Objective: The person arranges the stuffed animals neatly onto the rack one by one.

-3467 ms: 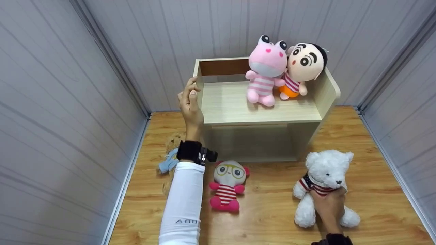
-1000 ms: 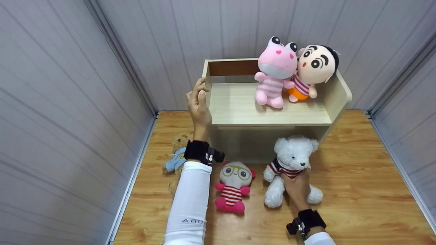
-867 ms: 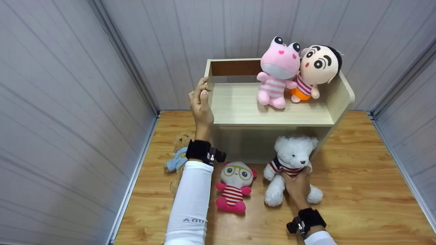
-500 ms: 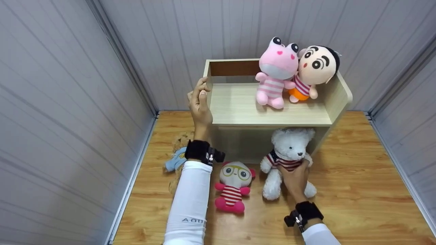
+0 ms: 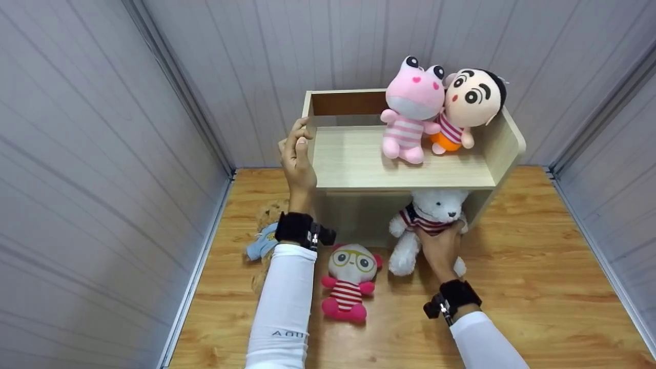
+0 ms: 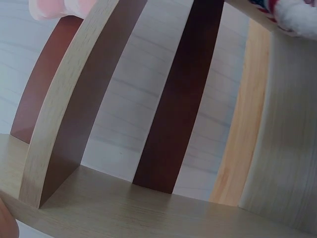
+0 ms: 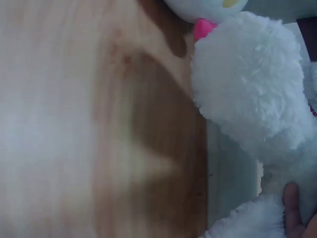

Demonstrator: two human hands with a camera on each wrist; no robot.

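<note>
My right hand grips a white teddy bear by the belly, below its striped shirt. The bear is upright in front of the right part of the lower compartment, its head top hidden under the upper board. Its white fur and legs fill much of the right wrist view, with one finger against it. My left hand holds the left side panel of a light wooden shelf, fingers curled at its edge. The left wrist view shows the shelf's dark back rails and a bit of the bear.
On the upper board sit a pink frog plush and a boy doll, leaning together at right. A pink panda plush lies on the wooden floor. Behind my left forearm is a brown teddy in blue. Panel walls enclose the space.
My right hand has carried the white bear leftward from the floor at right, then forward to the lower compartment, its head passing under the upper board. My left hand stays at the side panel.
</note>
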